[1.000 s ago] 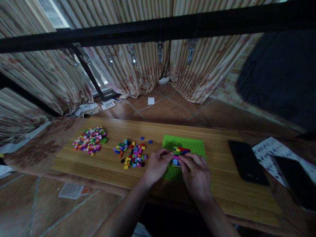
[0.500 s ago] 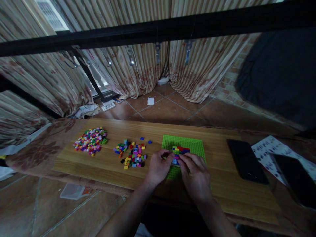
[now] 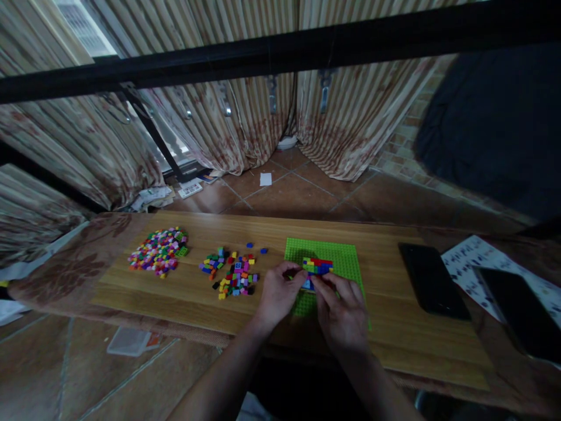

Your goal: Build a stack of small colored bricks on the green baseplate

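Observation:
A green studded baseplate [image 3: 346, 255] lies on the wooden board, with a patch of red, blue, yellow and green toy bricks [image 3: 318, 265] built up at its middle. Over the near side of that patch, my left hand [image 3: 280, 291] has thumb and forefinger pinched together at the bricks' left edge. My right hand [image 3: 344, 304] is closed too, its fingertips touching the patch from the right. Small blue and pink bricks show between the two sets of fingertips. Whether either hand grips a separate brick is hidden by the fingers.
Left of the baseplate lies a loose group of mixed bricks [image 3: 236, 278], with a larger heap of small bricks [image 3: 158, 251] farther left. Two blue bricks [image 3: 263, 251] sit apart. A black phone-like slab [image 3: 433, 280] lies on the right, beside a printed sheet [image 3: 471, 269] and another dark device [image 3: 521, 316].
My right hand has drawn slightly back toward me, so more of the red and blue bricks shows. The left hand stays at the patch. The whole view has shifted a little.

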### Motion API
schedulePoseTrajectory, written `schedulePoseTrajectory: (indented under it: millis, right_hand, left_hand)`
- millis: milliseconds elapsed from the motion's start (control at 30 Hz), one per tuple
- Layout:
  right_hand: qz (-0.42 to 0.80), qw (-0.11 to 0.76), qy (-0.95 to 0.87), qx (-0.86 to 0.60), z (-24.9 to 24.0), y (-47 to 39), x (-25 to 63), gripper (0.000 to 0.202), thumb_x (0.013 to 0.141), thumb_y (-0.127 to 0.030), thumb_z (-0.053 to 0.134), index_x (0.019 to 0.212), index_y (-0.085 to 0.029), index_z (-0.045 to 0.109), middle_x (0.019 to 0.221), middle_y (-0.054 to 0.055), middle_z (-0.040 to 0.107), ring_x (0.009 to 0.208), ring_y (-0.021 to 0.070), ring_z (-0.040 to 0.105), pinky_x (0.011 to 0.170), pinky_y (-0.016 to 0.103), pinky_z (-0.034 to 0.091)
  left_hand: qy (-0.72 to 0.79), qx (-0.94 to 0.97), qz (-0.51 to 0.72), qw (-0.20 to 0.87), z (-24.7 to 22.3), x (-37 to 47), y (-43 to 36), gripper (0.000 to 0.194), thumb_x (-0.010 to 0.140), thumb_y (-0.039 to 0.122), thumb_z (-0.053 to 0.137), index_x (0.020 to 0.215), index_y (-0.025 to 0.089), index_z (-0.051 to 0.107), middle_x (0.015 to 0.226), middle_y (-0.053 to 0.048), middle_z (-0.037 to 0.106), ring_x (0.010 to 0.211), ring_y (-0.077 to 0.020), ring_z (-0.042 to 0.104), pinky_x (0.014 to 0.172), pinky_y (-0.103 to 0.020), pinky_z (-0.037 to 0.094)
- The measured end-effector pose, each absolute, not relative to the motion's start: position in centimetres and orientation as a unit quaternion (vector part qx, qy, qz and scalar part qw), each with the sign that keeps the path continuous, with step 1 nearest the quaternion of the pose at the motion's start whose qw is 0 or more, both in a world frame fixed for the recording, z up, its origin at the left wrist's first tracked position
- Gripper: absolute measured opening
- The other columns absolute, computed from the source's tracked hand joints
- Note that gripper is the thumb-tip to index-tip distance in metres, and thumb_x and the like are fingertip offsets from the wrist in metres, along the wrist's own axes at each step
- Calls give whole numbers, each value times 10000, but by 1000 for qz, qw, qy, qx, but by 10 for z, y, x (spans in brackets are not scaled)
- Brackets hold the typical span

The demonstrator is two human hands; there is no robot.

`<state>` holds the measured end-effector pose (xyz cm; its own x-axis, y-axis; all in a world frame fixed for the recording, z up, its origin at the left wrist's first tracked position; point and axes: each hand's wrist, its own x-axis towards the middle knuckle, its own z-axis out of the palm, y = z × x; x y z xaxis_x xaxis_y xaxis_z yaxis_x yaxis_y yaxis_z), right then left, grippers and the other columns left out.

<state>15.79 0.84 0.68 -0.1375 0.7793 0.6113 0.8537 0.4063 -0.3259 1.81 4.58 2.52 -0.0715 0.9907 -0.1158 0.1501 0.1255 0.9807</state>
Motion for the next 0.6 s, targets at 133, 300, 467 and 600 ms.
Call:
schedulePoseTrajectory:
  millis: [133,300,467,600]
  right_hand:
    - [-60,343,-758,-552,9,6,157,244,873,-170,546,1074,-187,685,990,84,638,869,212,515,780,347,431]
    - [-51,302,-766,-564,16,6,157,266,884,-190,526,1103,-216,673,1005,79,643,887,221,529,800,364,424]
    - [3,369,-741,-561,24,-4,163,289,914,-227,484,1162,-205,630,1036,91,642,940,218,561,833,371,449]
    - [129,436,-691,-561,28,-29,165,249,920,-246,469,1097,-220,642,1022,71,652,947,194,594,839,349,478]
  left_hand:
    - [581,485,447,477,21,17,48,139,706,268,662,772,148,684,754,-33,684,706,-145,611,662,-239,468]
    - [582,472,460,476,19,19,50,116,687,249,666,744,151,689,732,-34,681,689,-145,602,654,-244,463]
    - [586,439,493,471,29,20,44,122,668,260,705,704,147,679,676,-11,644,657,-127,574,643,-231,440]
    - [541,276,568,556,50,13,20,292,730,427,687,813,148,665,730,-7,637,594,-86,535,584,-204,421]
